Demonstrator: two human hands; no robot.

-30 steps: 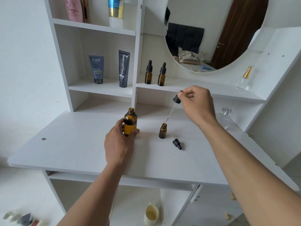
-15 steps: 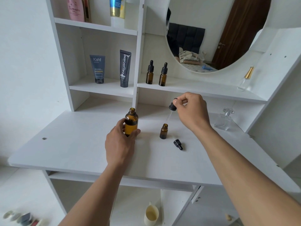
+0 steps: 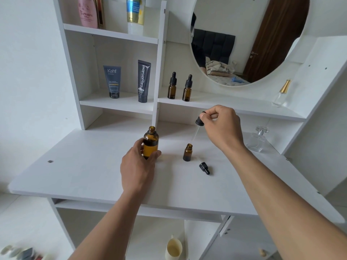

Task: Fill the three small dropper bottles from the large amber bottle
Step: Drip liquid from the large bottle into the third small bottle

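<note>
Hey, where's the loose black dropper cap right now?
In the head view, the loose dropper cap lies on its side on the white desk, right of centre, just right of the open small bottle and slightly nearer the camera.

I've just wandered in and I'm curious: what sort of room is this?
Most likely a bedroom, at a vanity. There is a white dressing table with a round mirror that reflects a bed. Cosmetic tubes stand on its shelves, and a perfume bottle stands on the tabletop.
</note>
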